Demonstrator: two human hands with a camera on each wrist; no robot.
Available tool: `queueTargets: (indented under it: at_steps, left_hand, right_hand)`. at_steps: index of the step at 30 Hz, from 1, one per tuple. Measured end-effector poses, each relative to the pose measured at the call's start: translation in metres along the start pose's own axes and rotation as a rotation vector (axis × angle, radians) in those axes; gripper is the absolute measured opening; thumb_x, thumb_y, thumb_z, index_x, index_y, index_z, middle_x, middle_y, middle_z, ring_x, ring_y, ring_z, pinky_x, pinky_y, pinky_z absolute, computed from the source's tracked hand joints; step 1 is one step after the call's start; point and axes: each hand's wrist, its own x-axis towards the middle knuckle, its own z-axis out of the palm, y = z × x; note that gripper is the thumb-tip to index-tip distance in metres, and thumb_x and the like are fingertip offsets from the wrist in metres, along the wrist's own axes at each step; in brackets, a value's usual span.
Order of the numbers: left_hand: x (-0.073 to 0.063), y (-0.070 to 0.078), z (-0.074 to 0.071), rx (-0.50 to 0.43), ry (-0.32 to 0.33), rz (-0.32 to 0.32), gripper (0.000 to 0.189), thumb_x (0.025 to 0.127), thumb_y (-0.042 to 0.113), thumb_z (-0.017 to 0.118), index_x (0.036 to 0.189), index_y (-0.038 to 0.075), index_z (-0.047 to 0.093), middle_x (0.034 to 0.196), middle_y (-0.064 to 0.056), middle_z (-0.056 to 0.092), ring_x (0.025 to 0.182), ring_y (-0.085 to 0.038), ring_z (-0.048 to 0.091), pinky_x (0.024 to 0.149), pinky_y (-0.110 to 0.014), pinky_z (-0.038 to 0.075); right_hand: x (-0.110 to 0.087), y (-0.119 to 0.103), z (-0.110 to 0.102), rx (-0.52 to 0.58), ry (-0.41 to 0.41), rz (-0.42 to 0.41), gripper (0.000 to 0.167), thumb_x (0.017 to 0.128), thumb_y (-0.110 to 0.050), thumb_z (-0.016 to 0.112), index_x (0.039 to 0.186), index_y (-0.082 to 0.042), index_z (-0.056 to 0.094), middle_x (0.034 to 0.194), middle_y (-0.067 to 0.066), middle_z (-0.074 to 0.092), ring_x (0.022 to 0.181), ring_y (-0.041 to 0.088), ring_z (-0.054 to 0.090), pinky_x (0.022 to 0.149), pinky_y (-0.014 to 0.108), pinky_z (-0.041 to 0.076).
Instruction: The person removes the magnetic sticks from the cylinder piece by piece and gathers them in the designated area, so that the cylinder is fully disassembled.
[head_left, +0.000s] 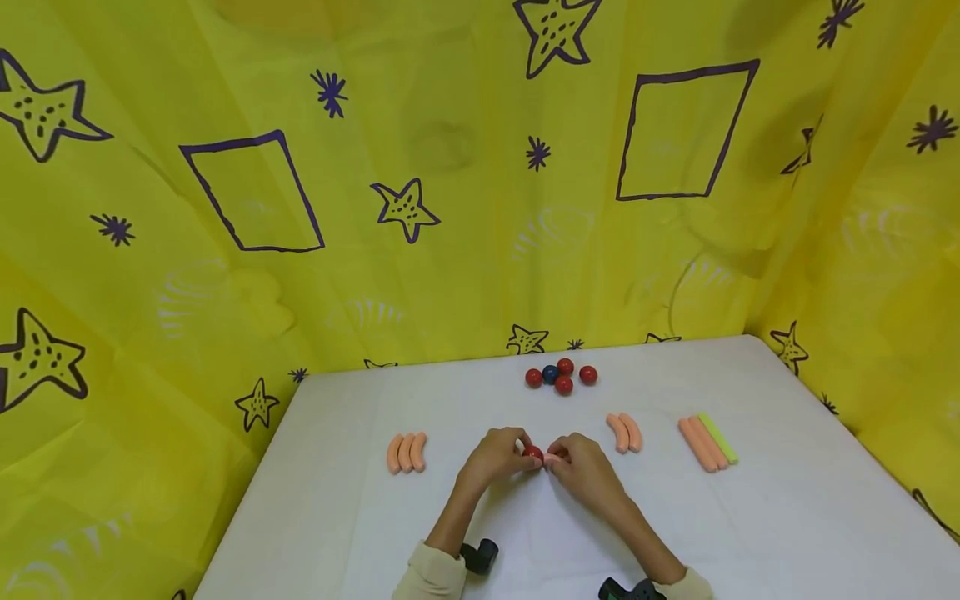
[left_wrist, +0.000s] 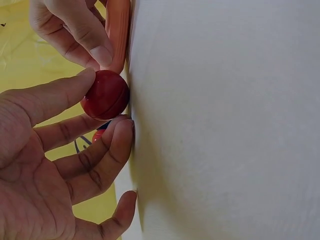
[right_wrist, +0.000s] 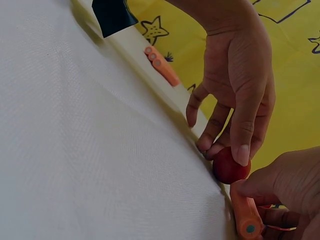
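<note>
Near the middle of the table, my left hand [head_left: 495,456] pinches a glossy red ball [left_wrist: 106,95] between thumb and forefinger, its other fingers spread loosely beside it. My right hand [head_left: 588,472] grips an orange toy rod [right_wrist: 245,212] with thumb and fingers. One end of the rod meets the ball; a small teal disc shows in the other end in the right wrist view. Both pieces are right at the white tabletop. In the left wrist view, the far part of the rod runs out of the frame at the top.
Several red balls [head_left: 564,385] and a blue ball [head_left: 551,374] lie at the back. Three curved orange rods [head_left: 406,453] lie left, two curved ones [head_left: 625,432] right. Farther right are two straight orange rods [head_left: 702,444] beside a green rod [head_left: 718,437]. A yellow patterned curtain [head_left: 465,275] surrounds the table.
</note>
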Motion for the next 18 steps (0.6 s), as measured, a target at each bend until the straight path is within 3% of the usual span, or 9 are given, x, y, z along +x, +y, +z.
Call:
queueTargets:
  at_steps: [11,18]
  left_hand:
    - [-0.0017,-0.0016,0.0017,-0.022,-0.010,-0.002,0.022,0.085,0.023,0.076,0.097,0.007,0.067,0.071,-0.001,0.058,0.063,-0.013,0.049,0.054,-0.024,0.037]
    - [-0.0039,-0.0057,-0.0022,-0.037,-0.045,0.044,0.020,0.085,0.023,0.076,0.097,0.009,0.069,0.076,-0.003,0.063,0.067,-0.013,0.051,0.058,-0.024,0.039]
  right_hand:
    - [-0.0008,0.0014,-0.0002,0.000,-0.012,0.015,0.005,0.084,-0.010,0.074,0.086,-0.007,0.071,0.076,-0.002,0.058,0.071,0.008,0.048,0.064,0.022,0.042]
    - [-0.0013,0.0038,0.0031,-0.034,0.040,-0.031,0.007,0.084,-0.011,0.075,0.084,-0.007,0.069,0.075,-0.002,0.057,0.071,0.008,0.048,0.065,0.023,0.043]
